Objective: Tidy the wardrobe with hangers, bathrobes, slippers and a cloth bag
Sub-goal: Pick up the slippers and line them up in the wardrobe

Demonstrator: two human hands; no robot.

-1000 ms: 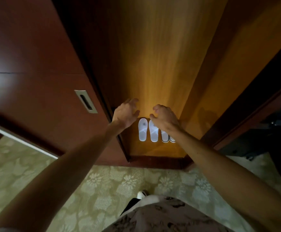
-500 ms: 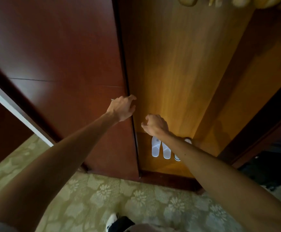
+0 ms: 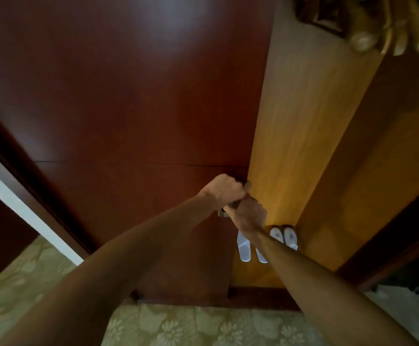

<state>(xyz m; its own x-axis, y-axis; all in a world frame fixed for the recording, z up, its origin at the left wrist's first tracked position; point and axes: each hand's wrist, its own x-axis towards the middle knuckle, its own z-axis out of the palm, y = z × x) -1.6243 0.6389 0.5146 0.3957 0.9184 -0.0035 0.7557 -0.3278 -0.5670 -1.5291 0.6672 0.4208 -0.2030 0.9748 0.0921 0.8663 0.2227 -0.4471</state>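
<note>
Since half a second ago the door (image 3: pixel 133 101) has slid right, covering more of the wardrobe, and my right hand (image 3: pixel 249 216) has come up beside my left hand (image 3: pixel 222 189) at the door's edge. Left is curled tight round that edge, thumb poking past it. Right is closed too, just below and touching the left, but I can't tell whether it actually grips the edge or the handle (image 3: pixel 224 213) peeking out behind it.

Big risk imo: fingers wrapped round the leading edge get pinched if the door runs into the frame.

Inside the wardrobe (image 3: pixel 303 136), slippers (image 3: pixel 268 243) sit in two pairs on the floor, well behind the door track. Hangers (image 3: pixel 390 38) are a blur up top. No bathrobes or bag in view.
</note>
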